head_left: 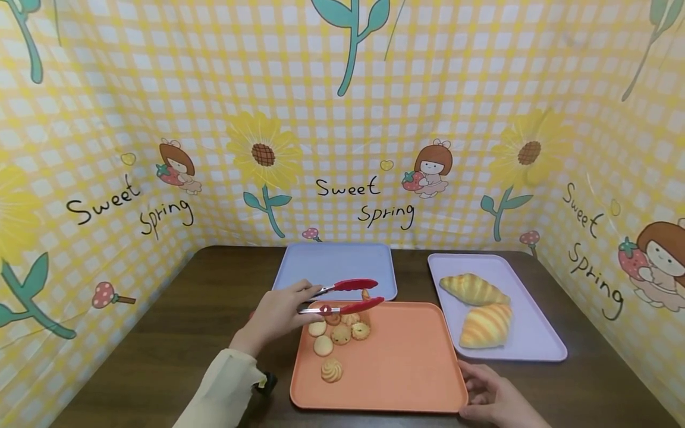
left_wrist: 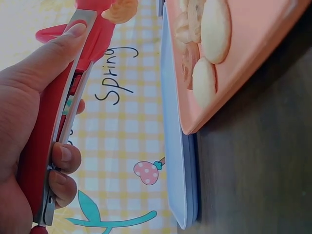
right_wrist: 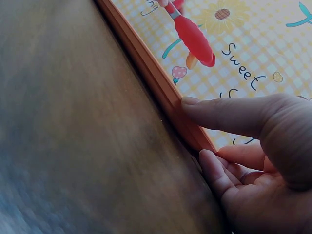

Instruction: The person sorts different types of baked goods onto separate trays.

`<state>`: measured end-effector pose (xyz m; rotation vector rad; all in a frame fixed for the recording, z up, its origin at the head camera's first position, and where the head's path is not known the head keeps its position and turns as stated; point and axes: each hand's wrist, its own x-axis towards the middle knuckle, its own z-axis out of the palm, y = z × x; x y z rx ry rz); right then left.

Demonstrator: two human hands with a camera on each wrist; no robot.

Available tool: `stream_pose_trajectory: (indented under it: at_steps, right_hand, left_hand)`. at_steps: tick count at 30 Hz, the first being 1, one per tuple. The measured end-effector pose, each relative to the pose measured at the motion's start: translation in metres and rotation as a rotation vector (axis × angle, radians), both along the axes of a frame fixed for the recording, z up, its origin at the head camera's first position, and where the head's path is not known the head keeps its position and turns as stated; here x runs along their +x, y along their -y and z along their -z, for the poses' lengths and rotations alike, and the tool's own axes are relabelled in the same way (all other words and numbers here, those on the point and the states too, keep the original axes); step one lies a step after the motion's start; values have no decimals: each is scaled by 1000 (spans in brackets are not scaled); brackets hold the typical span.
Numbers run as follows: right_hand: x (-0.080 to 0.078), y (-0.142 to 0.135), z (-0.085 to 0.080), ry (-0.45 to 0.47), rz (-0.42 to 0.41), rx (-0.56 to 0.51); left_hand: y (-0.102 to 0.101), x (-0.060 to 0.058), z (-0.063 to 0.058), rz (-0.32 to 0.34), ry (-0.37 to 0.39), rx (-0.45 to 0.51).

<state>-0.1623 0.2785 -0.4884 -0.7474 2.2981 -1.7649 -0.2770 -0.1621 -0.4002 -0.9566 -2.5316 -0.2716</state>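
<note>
My left hand grips red-and-metal tongs above the far left part of the orange tray. Between the tongs' red tips sits a small golden cookie, partly hidden by them in the head view. Several cookies lie below in the tray's left half, among them a swirled cookie and a plain round one; the tongs hide some of them. At the tray's near right corner, my right hand holds the rim, with the thumb on one side and curled fingers on the other.
Behind the orange tray lies a blue tray, its near edge close to the orange rim. A lilac tray on the right bears a croissant and a striped bread roll. Patterned cloth encloses the brown table behind and at both sides.
</note>
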Motion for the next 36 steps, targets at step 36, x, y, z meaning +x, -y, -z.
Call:
stream_pose_trajectory:
  at_steps: [36]
  right_hand:
    - [1,1,-4,65,12,3]
  left_hand:
    - [-17,-68,7,-132,172,125]
